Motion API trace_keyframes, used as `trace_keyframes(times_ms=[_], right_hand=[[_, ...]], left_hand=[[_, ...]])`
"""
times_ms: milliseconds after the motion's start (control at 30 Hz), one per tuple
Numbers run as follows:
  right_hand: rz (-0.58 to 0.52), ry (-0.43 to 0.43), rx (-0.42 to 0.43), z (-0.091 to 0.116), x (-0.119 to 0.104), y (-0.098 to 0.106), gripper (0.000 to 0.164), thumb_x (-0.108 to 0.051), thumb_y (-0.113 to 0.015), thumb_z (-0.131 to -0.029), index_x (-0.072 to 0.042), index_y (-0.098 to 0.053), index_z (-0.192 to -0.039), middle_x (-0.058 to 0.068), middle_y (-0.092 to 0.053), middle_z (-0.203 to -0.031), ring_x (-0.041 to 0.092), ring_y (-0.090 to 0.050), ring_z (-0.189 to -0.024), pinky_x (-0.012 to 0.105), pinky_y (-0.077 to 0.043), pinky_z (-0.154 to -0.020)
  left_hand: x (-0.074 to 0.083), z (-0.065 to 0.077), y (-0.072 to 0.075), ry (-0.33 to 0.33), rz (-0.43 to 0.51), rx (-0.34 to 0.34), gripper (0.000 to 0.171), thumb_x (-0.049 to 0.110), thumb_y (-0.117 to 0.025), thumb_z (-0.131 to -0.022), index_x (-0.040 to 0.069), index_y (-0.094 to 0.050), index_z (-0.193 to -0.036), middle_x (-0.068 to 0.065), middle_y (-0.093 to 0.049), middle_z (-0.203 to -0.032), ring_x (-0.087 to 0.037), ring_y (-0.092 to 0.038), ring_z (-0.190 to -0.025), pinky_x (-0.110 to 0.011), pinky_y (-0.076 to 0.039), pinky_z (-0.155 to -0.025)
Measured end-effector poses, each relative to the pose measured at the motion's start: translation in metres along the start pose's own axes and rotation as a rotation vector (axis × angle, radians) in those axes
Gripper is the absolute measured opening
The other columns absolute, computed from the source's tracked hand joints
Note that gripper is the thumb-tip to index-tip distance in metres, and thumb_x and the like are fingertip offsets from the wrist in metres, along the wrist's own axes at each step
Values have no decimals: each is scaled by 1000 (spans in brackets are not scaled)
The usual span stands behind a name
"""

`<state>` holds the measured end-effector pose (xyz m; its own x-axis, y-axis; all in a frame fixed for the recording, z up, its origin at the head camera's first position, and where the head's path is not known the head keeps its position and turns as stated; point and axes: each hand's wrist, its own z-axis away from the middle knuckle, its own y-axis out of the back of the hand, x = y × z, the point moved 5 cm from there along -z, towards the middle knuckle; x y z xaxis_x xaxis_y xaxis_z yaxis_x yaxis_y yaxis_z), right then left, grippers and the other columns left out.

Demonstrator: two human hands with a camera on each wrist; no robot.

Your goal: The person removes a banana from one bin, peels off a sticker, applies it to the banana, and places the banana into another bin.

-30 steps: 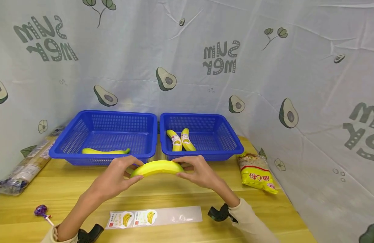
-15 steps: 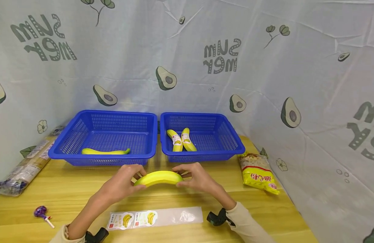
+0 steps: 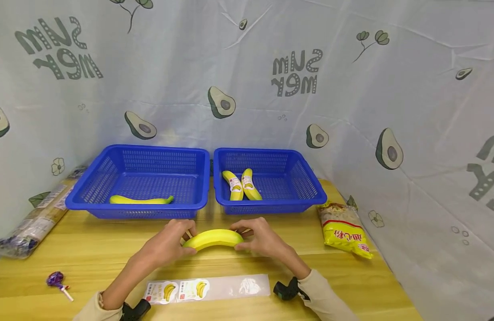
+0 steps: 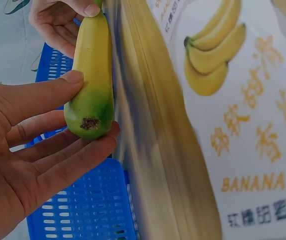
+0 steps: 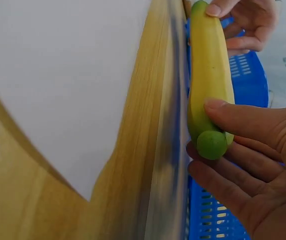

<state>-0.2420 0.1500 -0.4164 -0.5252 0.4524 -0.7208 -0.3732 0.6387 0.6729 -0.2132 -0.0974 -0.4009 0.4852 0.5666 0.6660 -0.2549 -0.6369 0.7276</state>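
Note:
Between my two hands a yellow banana with greenish ends (image 3: 214,238) lies crosswise, just above or on the table. My left hand (image 3: 166,243) pinches its left end, thumb on the near side and fingers behind and below; the left wrist view shows the dark blossom tip there. The stem end is pinched by my right hand (image 3: 263,240), with the thumb on top in the right wrist view (image 5: 253,165). Nearer to me lies a clear strip (image 3: 230,287) bearing two banana stickers (image 3: 190,290) at its left part. Whether the banana touches the table I cannot tell.
A blue basket (image 3: 136,207) at the back left holds one banana (image 3: 140,200). Beside it, another blue basket (image 3: 271,206) holds two stickered bananas (image 3: 242,185). A lollipop (image 3: 56,281) and a long wrapped pack (image 3: 38,214) lie left; a yellow food bag (image 3: 347,229) lies right.
Both hands have lowered the banana toward the table and closer to me, away from the baskets. Their pinch on its ends stays the same.

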Motion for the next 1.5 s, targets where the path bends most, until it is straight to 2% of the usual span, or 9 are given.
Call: trace_keyframes(times_ms=[333, 767, 1067, 1500], right_hand=[[14, -10, -21, 1, 2, -1, 48, 1, -93, -82, 3, -75, -127, 16, -78, -121, 26, -76, -104, 33, -64, -92], [41, -12, -28, 1, 3, -2, 51, 2, -94, -81, 6, -73, -127, 18, -77, -121, 26, -75, -104, 31, -65, -90], [56, -8, -30, 3, 3, -1, 53, 2, -94, -80, 7, -72, -128, 19, -76, -123, 30, -75, -107, 32, -65, -91], [58, -3, -40, 4, 2, -4, 57, 1, -94, -81, 7, -70, -132, 19, -74, -124, 32, -75, -109, 35, -64, -94]], left_hand=[[-1, -2, -4, -27, -25, 23, 34, 0, -94, -80, 8, -65, -94, -4, -68, -100, -19, -69, -89, -34, -63, -78], [-5, -6, -10, -12, -55, 13, 34, -2, -95, -78, 9, -66, -92, -3, -71, -98, -18, -69, -87, -34, -63, -77], [-5, -7, -12, -20, -86, 37, 36, -1, -96, -76, 10, -65, -91, -2, -70, -95, -16, -67, -86, -31, -61, -75], [-7, -4, -12, 39, -105, 58, 40, 0, -99, -72, 13, -65, -90, 0, -72, -96, -14, -68, -85, -29, -61, -75]])
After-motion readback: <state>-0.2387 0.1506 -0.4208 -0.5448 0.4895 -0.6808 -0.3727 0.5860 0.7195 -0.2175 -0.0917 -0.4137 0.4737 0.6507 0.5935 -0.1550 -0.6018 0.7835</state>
